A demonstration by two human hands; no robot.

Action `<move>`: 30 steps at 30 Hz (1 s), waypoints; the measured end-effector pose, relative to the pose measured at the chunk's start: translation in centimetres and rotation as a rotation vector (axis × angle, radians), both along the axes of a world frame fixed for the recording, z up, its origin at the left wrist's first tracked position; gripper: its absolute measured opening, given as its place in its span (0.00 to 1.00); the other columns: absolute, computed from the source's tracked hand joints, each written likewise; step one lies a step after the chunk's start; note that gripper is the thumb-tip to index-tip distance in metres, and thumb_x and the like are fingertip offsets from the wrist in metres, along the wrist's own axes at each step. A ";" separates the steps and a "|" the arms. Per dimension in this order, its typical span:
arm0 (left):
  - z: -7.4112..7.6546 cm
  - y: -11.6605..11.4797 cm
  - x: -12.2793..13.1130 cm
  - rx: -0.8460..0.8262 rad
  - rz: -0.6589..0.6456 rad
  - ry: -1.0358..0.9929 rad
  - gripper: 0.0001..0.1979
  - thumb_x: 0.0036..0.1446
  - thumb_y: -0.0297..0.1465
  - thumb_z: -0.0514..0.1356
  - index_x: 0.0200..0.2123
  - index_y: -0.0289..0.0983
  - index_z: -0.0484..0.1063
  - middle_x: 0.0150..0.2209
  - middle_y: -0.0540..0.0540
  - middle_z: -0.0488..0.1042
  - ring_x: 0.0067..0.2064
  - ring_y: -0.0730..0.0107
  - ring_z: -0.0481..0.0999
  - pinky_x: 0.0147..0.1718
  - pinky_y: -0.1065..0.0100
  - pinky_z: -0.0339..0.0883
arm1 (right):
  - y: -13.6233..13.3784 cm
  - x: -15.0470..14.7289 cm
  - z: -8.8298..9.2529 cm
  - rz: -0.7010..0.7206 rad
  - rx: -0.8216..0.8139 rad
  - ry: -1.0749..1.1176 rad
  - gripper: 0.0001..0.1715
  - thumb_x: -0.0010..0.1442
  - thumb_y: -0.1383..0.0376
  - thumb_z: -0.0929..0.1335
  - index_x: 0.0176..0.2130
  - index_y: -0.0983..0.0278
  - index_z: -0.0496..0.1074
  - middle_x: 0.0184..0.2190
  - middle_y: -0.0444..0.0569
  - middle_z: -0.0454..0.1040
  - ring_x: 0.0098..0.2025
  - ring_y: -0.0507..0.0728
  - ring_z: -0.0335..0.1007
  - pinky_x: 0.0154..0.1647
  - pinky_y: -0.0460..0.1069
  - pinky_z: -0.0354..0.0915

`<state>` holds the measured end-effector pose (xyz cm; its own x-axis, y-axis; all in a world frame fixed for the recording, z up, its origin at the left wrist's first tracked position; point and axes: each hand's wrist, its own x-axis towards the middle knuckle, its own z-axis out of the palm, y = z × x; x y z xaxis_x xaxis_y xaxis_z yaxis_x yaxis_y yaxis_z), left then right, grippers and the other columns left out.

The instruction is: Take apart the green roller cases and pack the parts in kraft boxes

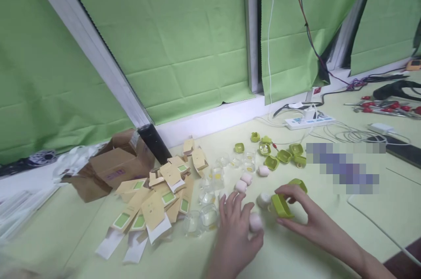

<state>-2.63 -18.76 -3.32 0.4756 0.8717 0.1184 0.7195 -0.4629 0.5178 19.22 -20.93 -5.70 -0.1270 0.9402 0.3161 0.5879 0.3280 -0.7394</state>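
My left hand reaches over the table, its thumb and index finger around a small pinkish-white rounded case; the other fingers are spread beside clear plastic shells. Between the thumb and fingers of my right hand is a small green cover, tilted. Just left of that cover sits another white case. A second green piece shows behind my right fingers. More pinkish-white cases lie beyond my left hand.
Several open green covers lie farther back. Yellow cardboard packages are heaped at left, before a brown carton and a black upright object. A power strip, cables and red-handled tools occupy the back right.
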 end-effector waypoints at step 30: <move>-0.8 0.6 -0.3 -0.725 0.295 -1.542 0.20 0.51 0.35 0.65 0.48 0.39 0.67 0.43 0.44 0.75 0.38 0.69 0.76 0.41 0.65 0.68 | 5.3 -6.3 2.1 0.265 0.153 0.313 0.14 0.61 0.62 0.66 0.49 0.56 0.66 0.46 0.51 0.68 0.47 0.58 0.67 0.44 0.52 0.69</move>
<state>-2.94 -18.21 -4.09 0.1377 0.9791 -0.1499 -0.5885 0.2027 0.7827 12.88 -15.61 -3.58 -0.2331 0.8273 0.5111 0.2242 0.5571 -0.7996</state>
